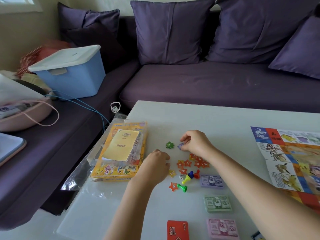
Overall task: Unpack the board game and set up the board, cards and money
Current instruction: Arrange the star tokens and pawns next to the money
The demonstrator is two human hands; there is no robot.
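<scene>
My right hand [195, 142] pinches a purple star token [181, 146] just right of a green star token [169, 144] on the white table [207, 116]. My left hand [155, 166] hovers with curled fingers beside a yellow star token [172, 173]; whether it holds anything is hidden. Several orange star tokens [187, 163] lie between my arms, with a die [181, 177] and yellow, blue, red and green pawns [186, 179]. Money stacks lie near: purple [211, 181], green [217, 203], pink [222, 228]. A red card deck [177, 230] sits at the bottom. The unfolded board [292, 156] lies right.
The yellow game box [119, 167] with a cream rule booklet [121, 145] on it, inside a clear plastic bag, lies at the table's left edge. A purple sofa with cushions runs behind. A blue lidded storage bin [72, 73] and a pink bag [24, 115] sit on the left.
</scene>
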